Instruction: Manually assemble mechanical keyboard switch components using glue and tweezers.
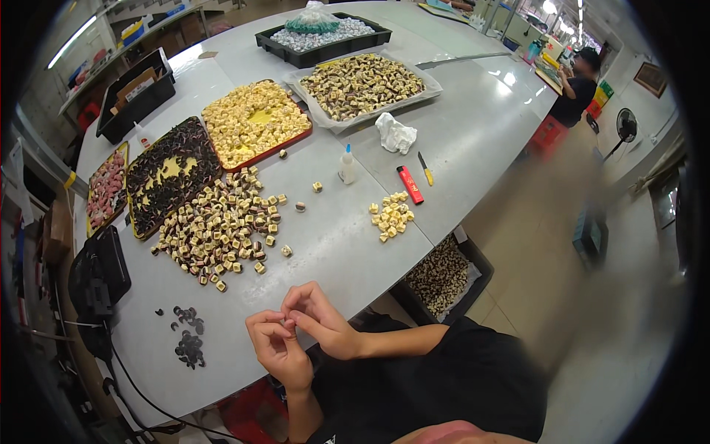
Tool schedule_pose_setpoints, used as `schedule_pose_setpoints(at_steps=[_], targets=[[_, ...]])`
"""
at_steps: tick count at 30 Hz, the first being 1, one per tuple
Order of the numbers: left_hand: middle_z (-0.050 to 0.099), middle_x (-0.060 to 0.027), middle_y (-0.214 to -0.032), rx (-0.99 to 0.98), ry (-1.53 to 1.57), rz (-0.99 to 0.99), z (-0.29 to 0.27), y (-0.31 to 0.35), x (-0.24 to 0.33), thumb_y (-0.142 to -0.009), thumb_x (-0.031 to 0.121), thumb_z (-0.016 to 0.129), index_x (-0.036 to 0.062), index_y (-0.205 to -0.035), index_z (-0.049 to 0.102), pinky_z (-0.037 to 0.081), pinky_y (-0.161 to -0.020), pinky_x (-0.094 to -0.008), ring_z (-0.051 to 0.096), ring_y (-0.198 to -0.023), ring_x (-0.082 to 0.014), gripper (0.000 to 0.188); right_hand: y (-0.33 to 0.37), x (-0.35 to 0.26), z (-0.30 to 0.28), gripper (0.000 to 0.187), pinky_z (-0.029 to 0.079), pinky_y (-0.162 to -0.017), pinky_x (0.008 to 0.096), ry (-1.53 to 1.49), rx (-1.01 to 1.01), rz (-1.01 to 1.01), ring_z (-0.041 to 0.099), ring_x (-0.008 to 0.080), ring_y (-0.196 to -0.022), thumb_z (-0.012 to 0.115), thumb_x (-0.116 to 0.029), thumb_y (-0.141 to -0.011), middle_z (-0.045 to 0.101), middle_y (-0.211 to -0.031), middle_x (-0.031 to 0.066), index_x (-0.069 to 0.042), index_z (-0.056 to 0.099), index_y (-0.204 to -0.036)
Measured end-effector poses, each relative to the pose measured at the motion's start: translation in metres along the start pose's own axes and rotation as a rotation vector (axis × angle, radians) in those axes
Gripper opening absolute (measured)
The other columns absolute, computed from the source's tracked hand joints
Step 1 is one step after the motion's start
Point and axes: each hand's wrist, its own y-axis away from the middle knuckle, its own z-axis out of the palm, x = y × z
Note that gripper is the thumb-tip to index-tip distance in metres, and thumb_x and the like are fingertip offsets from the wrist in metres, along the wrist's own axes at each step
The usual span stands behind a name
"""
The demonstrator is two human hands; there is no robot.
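At the table's near edge my left hand (279,351) and my right hand (319,323) meet, fingertips pinched together. Whatever they hold is too small and hidden to make out. Left of them lie small black curved pieces (189,348) in loose clusters. Beyond is a heap of small cream-and-dark block-like pieces (214,226), with a few strays around it. To the right sits a small pile of pale yellow pieces (392,217). Near that pile are a red lighter (410,185), a small yellow-handled knife (427,174) and a small clear bottle with a blue tip (346,166).
Across the table stand trays of black pieces (140,177), yellow pieces (255,111), pink pieces (107,185) and dark-and-yellow pieces (362,85). Crumpled white paper (396,135) lies nearby. A filled bin (440,277) stands below the edge. Another person (577,92) sits at far right.
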Motion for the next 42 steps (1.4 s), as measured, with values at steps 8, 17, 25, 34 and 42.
schedule_pose_setpoints(at_steps=[8, 17, 25, 34, 42], targets=[[0.043, -0.0067, -0.094, 0.003, -0.003, -0.008, -0.0004, 0.0012, 0.0011, -0.088, -0.001, 0.055, 0.0044, -0.076, 0.041, 0.038, -0.078, -0.0228, 0.043, -0.082, -0.0120, 0.019, -0.0001, -0.0009, 0.0002, 0.015, 0.039, -0.084, 0.0275, -0.001, -0.003, 0.008, 0.044, 0.0123, -0.089, 0.037, 0.001, -0.094, 0.042, -0.099, 0.0083, -0.005, 0.033, -0.107], [0.046, -0.0105, -0.092, 0.052, -0.055, 0.039, 0.0007, 0.0015, -0.0030, -0.083, -0.008, 0.054, 0.0017, -0.074, 0.043, 0.044, -0.070, -0.0223, 0.048, -0.081, -0.0148, 0.018, -0.0002, 0.0041, -0.0012, 0.014, 0.039, -0.086, 0.0261, -0.002, 0.013, -0.003, 0.046, 0.0114, -0.092, 0.040, -0.002, -0.094, 0.044, -0.099, 0.0066, -0.003, 0.035, -0.108], [0.048, -0.0114, -0.092, 0.049, -0.092, 0.062, -0.0003, 0.0030, -0.0049, -0.083, -0.006, 0.056, 0.0020, -0.074, 0.044, 0.044, -0.069, -0.0236, 0.049, -0.081, -0.0163, 0.018, -0.0007, 0.0040, -0.0017, 0.014, 0.040, -0.084, 0.0259, -0.008, 0.010, -0.018, 0.046, 0.0113, -0.092, 0.040, -0.001, -0.094, 0.044, -0.098, 0.0065, -0.003, 0.035, -0.107], [0.045, -0.0078, -0.095, 0.023, -0.094, 0.051, 0.0005, 0.0028, -0.0026, -0.088, 0.000, 0.056, 0.0041, -0.078, 0.042, 0.039, -0.079, -0.0249, 0.046, -0.085, -0.0142, 0.018, -0.0002, 0.0009, -0.0010, 0.014, 0.041, -0.083, 0.0252, -0.032, 0.010, 0.002, 0.047, 0.0103, -0.090, 0.040, -0.002, -0.094, 0.045, -0.098, 0.0071, -0.003, 0.035, -0.108], [0.045, -0.0081, -0.096, 0.020, -0.102, 0.047, 0.0000, 0.0035, -0.0033, -0.088, 0.000, 0.056, 0.0040, -0.079, 0.042, 0.039, -0.080, -0.0255, 0.046, -0.086, -0.0144, 0.017, -0.0003, -0.0001, -0.0001, 0.015, 0.041, -0.084, 0.0253, -0.021, 0.012, -0.003, 0.047, 0.0105, -0.090, 0.040, -0.004, -0.095, 0.044, -0.099, 0.0065, -0.003, 0.035, -0.109]])
